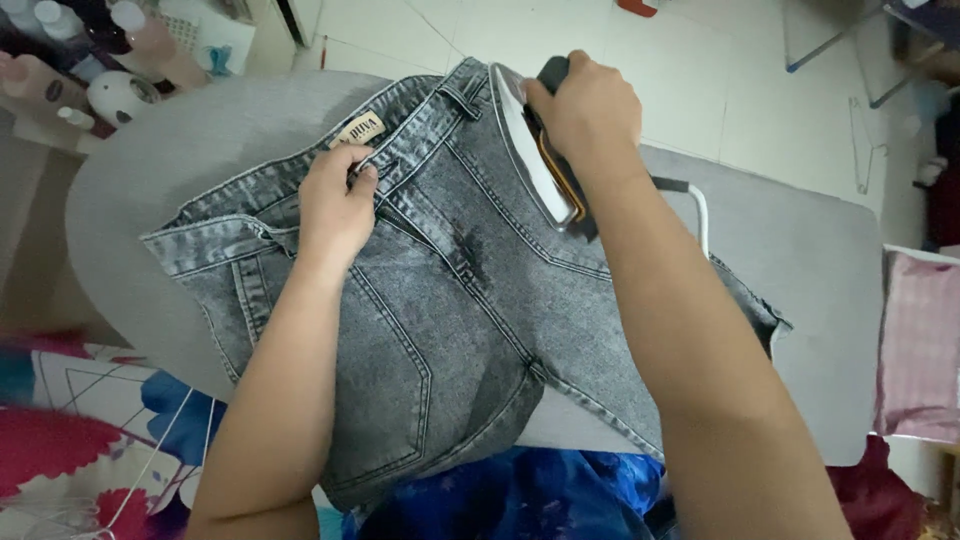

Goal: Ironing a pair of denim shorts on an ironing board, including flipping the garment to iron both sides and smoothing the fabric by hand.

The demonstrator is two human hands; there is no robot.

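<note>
Grey washed jeans (pixel 450 330) lie spread over a grey ironing board (pixel 800 270), waistband toward the far left. My left hand (pixel 338 205) pinches the fabric near the fly, just below the waistband with its tan label (pixel 358 130). My right hand (pixel 588 110) grips the dark handle of a clothes iron (pixel 535 160), which is tilted on its edge over the right hip of the jeans so its silver soleplate faces left. A darker patch shows on the denim near the fly.
Bottles and a small white container (pixel 115 95) stand at the upper left. Patterned red and blue fabric (pixel 100 450) lies at the near edge. A pink striped cloth (pixel 920 340) is at the right. White tiled floor (pixel 700 60) lies beyond the board.
</note>
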